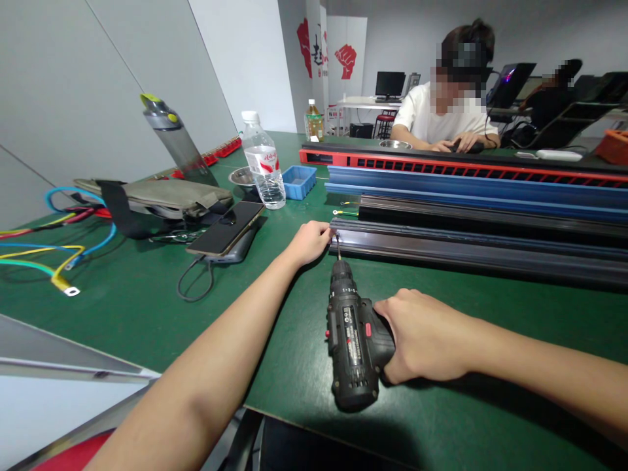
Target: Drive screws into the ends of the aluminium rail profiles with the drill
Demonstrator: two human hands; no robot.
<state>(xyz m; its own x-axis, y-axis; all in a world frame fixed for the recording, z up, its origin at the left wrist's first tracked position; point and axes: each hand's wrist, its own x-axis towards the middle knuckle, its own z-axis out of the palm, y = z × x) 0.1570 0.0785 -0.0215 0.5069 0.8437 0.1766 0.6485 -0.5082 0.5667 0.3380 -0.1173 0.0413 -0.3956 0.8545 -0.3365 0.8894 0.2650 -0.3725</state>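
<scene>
Matt black plastic clads the cordless drill (350, 340), its bit bare metal, above a matt green tabletop (147, 314). At twelve o'clock from it, dark rails (466, 245) carry a smooth satin sheen; at ten o'clock, a glossy-screened phone (226, 229), a grey cloth pouch (161, 196) and a clear plastic bottle (263, 163).

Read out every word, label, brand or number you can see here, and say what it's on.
No text reads clearly.
On the drill in the right hand: white print on a black label, too small to read.
On the water bottle: red and white label, characters blurred.
On the wall signs with a red fist: dark characters, blurred.
On the amber bottle at the back: label too small.
</scene>
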